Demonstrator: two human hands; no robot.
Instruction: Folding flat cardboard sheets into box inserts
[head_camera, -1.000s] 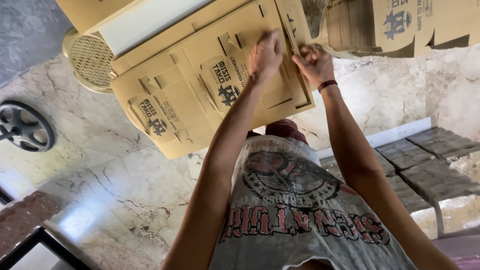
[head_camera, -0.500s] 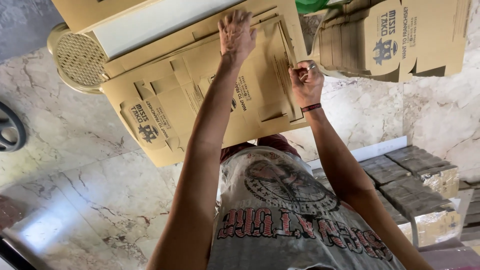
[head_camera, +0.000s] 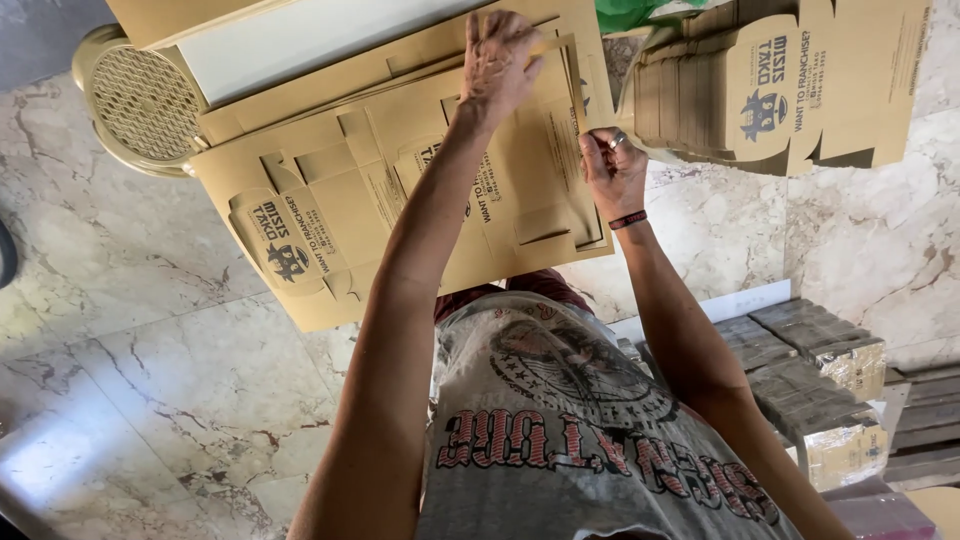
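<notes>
Right hand (head_camera: 612, 170) with dark wristband, nearer body, pinches right edge of flat tan cardboard box blank with printed panels (head_camera: 400, 200), as half second ago. Left hand (head_camera: 500, 55) has slid to blank's far edge, fingers gripping rim; folding looks underway. Blank lies flat atop similar sheets before person. Beyond: stack of folded tan cartons (head_camera: 780, 90), beige woven plastic chair (head_camera: 130, 95)

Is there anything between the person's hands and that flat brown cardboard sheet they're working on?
Nothing visible. The left hand already lies on the flat cardboard sheet near its far edge, and the right hand pinches its right edge. The stack of folded cartons sits off to the right.
</notes>
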